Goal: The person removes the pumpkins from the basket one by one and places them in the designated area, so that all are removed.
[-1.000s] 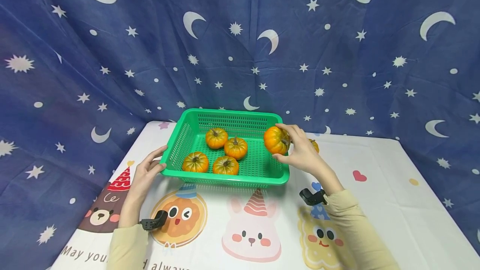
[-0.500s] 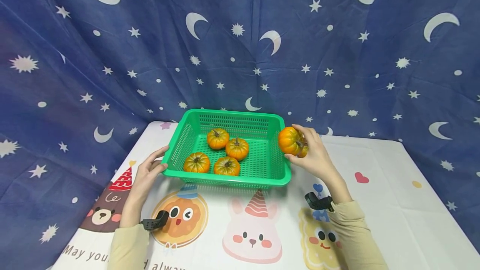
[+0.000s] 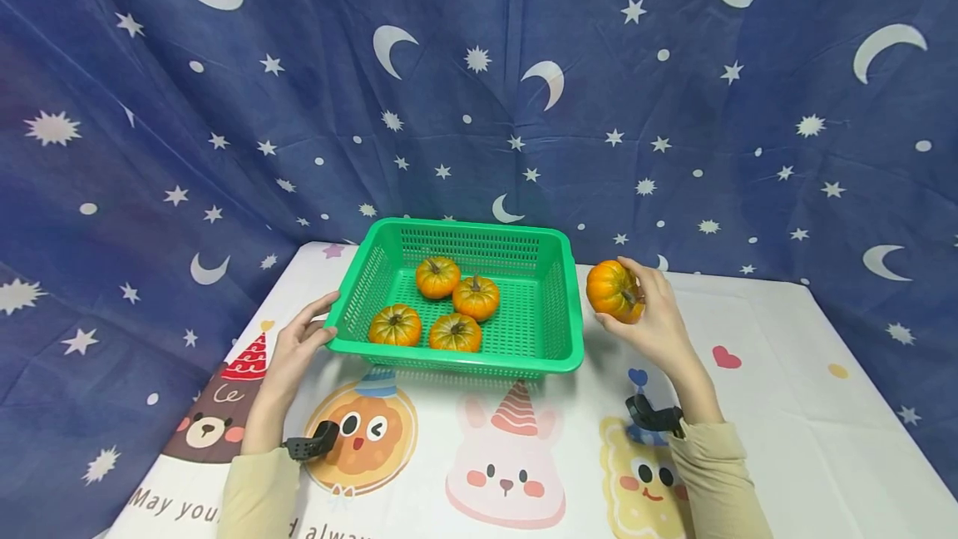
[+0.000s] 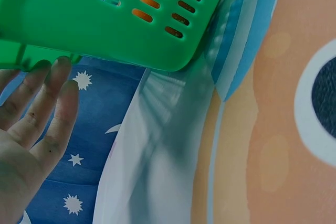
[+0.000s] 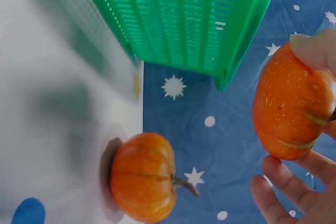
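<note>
My right hand (image 3: pixel 659 323) grips a small orange pumpkin (image 3: pixel 612 289) between thumb and fingers, to the right of the green basket (image 3: pixel 578 339). In the right wrist view this pumpkin (image 5: pixel 291 106) is at the right, thumb over its top edge. A second pumpkin (image 5: pixel 144 177) with a curved stem lies on the table, mostly hidden behind the held one in the head view. My left hand (image 3: pixel 295 348) touches the basket's left rim; in the left wrist view its fairly straight fingers (image 4: pixel 63 108) meet the rim's underside. Several pumpkins sit in the basket, one (image 3: pixel 476 298) near its middle.
A white tablecloth (image 3: pixel 778 406) with printed cartoon figures covers the table. Right behind its far edge hangs a blue curtain (image 3: pixel 449 65) with moons and stars. Each wrist carries a small black camera, such as the right one (image 3: pixel 651 414).
My right hand has moved right with its pumpkin, from over the basket's right end to outside it. The left hand stays at the rim, and the pumpkins in the basket have not moved.
</note>
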{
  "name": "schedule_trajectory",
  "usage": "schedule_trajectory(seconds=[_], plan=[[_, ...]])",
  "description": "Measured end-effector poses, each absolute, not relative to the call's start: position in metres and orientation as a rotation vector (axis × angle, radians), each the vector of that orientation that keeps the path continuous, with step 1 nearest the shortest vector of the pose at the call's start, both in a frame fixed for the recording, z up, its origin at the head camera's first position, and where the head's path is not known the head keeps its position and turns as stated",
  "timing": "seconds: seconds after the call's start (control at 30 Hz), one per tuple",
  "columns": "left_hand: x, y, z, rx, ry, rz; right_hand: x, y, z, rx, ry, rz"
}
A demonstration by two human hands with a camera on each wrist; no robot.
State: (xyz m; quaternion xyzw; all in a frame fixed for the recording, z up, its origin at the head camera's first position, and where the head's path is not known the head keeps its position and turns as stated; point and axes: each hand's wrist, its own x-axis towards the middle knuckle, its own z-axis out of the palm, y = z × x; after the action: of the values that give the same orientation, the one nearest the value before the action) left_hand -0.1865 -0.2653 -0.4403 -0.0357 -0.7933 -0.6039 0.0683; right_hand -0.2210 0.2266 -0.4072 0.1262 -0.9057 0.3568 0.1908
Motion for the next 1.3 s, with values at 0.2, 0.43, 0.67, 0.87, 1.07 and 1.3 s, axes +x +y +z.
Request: schedule_trajectory(seconds=[0.2,0.43,0.67,0.87,1.07,1.3], plan=[[-0.185,-0.263,-0.439,-0.096,-2.391,-1.827,-0.22,0.234,-0.416,0.334,-2.528,0.973],[-0.185,-0.264,-0.439,-0.089,-2.389,-1.822,-0.223,0.243,-0.423,0.301,-2.542,0.983],[-0.187,-0.265,-0.441,-0.111,-2.392,-1.81,-0.225,0.256,-0.426,0.225,-2.547,0.97],[-0.185,-0.265,-0.441,-0.127,-2.384,-1.815,-0.228,0.266,-0.429,0.148,-2.553,0.978],[-0.184,-0.265,-0.441,-0.138,-2.379,-1.81,-0.23,0.273,-0.431,0.104,-2.545,0.992],[-0.185,-0.264,-0.44,-0.137,-2.38,-1.812,-0.231,0.281,-0.432,0.033,-2.565,0.997]])
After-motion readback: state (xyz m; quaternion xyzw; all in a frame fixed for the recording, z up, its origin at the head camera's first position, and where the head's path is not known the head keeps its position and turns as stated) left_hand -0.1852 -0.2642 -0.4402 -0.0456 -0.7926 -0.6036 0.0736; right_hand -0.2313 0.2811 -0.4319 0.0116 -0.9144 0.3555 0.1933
